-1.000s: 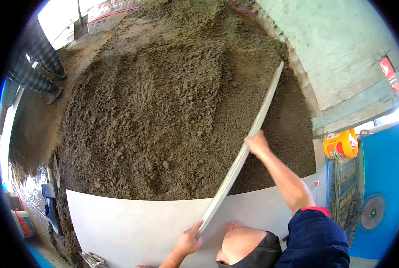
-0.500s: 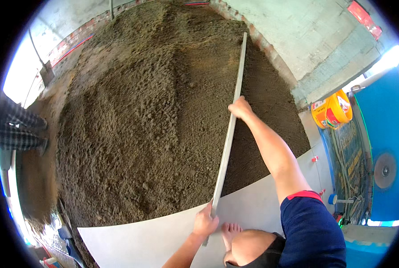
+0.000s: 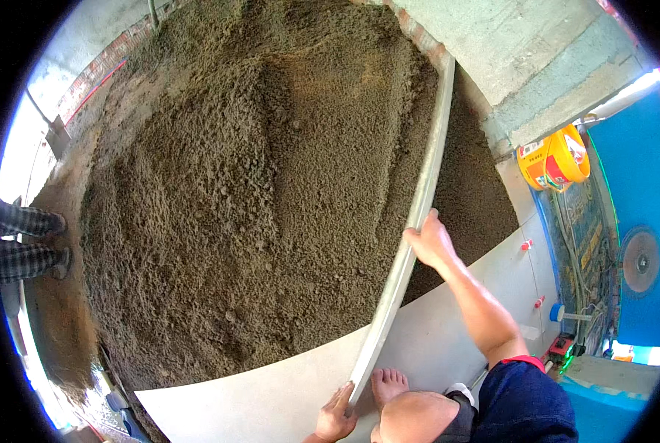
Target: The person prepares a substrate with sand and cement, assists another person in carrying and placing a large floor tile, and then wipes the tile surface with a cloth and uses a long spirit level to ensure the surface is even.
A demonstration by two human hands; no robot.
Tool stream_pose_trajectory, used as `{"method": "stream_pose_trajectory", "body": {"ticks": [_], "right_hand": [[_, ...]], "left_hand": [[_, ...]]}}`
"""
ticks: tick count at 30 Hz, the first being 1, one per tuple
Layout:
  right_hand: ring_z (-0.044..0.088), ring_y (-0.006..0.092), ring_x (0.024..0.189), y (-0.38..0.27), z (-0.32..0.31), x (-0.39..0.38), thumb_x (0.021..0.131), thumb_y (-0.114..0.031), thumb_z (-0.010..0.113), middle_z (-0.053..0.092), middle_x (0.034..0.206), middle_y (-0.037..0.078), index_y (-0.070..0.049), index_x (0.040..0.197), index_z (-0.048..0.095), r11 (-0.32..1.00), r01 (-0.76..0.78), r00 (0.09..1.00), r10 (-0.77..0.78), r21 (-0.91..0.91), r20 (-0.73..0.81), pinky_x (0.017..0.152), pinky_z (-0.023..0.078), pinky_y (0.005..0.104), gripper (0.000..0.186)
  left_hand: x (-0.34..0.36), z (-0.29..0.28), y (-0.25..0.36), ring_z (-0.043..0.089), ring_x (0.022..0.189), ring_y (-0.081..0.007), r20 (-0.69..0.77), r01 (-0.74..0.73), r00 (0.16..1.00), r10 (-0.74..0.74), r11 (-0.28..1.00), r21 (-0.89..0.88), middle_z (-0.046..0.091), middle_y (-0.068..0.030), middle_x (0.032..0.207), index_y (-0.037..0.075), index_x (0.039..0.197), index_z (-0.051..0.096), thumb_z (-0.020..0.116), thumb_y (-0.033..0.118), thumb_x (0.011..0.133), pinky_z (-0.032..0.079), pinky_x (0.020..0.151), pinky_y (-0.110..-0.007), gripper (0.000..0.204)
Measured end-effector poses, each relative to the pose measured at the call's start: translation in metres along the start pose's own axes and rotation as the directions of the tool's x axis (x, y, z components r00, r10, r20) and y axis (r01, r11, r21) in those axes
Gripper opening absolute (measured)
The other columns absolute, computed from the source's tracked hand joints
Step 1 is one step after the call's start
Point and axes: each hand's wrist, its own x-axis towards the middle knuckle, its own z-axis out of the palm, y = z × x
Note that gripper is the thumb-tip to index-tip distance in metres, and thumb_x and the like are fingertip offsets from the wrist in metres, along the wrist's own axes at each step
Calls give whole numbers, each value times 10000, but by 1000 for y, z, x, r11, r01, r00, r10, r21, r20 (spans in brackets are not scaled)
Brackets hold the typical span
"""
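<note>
A long pale metal straightedge [image 3: 396, 279] slants across the view, its far end beside the brick base of the wall and its near end over the pale tiles. My right hand [image 3: 433, 242] is closed on it around the middle. Close to my bare foot, my left hand [image 3: 336, 417] grips its near end. Under the far part of the bar lies loose brown sand mix [image 3: 234, 199], heaped and lumpy to the left. A darker, smoother strip [image 3: 472, 192] of it shows to the right of the bar.
Large pale tiles [image 3: 248, 380] border the sand, with red tile clips [image 3: 527, 245] along a joint at right. A yellow bucket [image 3: 555, 159] stands by the concrete wall [image 3: 522, 66]. A red tool [image 3: 561, 345] lies near my right arm. Another person's checked trouser legs [image 3: 27, 240] show at far left.
The straightedge has swung to the right toward the wall, uncovering a ridge in the sand to its left. My right hand has come nearer and rightward with it. The view has shifted slightly.
</note>
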Motion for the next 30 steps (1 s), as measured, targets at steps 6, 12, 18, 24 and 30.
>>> {"method": "stream_pose_trajectory", "body": {"ticks": [6, 12, 18, 24, 30], "right_hand": [[599, 435, 1128, -6, -3, 92, 833, -292, 626, 542, 1192, 414, 192, 1337, 291, 997, 11, 999, -14, -73, -40, 972, 492, 437, 775], [614, 438, 1090, -48, 30, 89, 837, -286, 628, 545, 1198, 401, 208, 1360, 249, 988, 138, 990, -136, -62, 46, 963, 495, 423, 813], [660, 391, 970, -133, 132, -25, 863, -304, 604, 542, 1168, 407, 221, 1425, 65, 945, 326, 898, -322, 38, 299, 807, 573, 401, 939], [568, 223, 483, -185, 190, -23, 860, -198, 587, 606, 762, 184, 250, 1411, 53, 904, 392, 824, -427, 169, 373, 372, 436, 316, 888], [682, 346, 758, -240, 191, 14, 824, -170, 591, 632, 897, 330, 271, 1374, 159, 862, 488, 772, -501, 141, 390, 615, 557, 388, 826]], "left_hand": [[72, -7, 27, 546, 1209, -419, 52, 75, 996, -72, 996, -58, 552, -254, 1321, -4, 1411, 412, 660, 62, 731, 445, 1052, -468, 727], [46, -11, 11, 537, 1203, -444, -27, 81, 996, -86, 984, -159, 541, -259, 1330, -9, 1446, 357, 634, 57, 727, 436, 1060, -471, 773], [-86, 5, -13, 644, 660, -343, -358, 211, 904, -233, 972, -100, 640, -178, 789, 72, 1493, 343, 660, 135, 811, 530, 591, -463, 754], [-98, -13, -26, 606, 1111, -434, -379, 310, 877, -295, 951, -24, 553, -261, 1315, -40, 1428, 379, 628, 43, 718, 528, 908, -448, 757], [-46, -2, -16, 663, 851, -423, -436, 413, 802, -409, 906, -92, 660, -253, 973, -105, 1358, 416, 658, 157, 775, 541, 752, -466, 683]]}}
